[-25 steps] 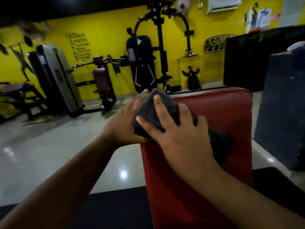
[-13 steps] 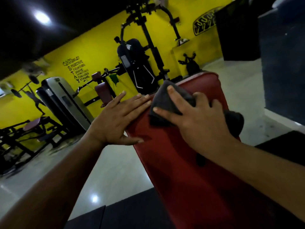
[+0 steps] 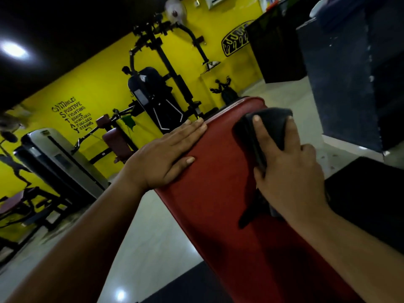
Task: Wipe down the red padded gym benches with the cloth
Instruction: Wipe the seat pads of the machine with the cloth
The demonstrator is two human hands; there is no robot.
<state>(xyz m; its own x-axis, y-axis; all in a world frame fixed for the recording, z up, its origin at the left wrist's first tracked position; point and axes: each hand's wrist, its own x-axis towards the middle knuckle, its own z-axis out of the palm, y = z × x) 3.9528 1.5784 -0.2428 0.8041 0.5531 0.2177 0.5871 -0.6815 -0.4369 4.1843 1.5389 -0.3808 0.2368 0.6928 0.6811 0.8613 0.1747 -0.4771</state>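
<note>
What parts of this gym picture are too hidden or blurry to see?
Head view only:
- Part of the cloth lies under the right hand, so its full shape is hidden.
- The red bench runs off the bottom edge; its frame and legs are not shown.
- The small wall lettering is only partly readable.
- The far left machines are dark and blurred.
- The left hand covers the bench's edge.

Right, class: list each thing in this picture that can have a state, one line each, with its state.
Red padded bench: pad tilted in view, both hands on it.
Cloth: dark, bunched, pressed on the pad near its top end.
Left hand: flat, fingers straight, resting on the pad's left edge.
Right hand: fingers spread over the cloth, pressing it down.
Ceiling light: on.
</note>
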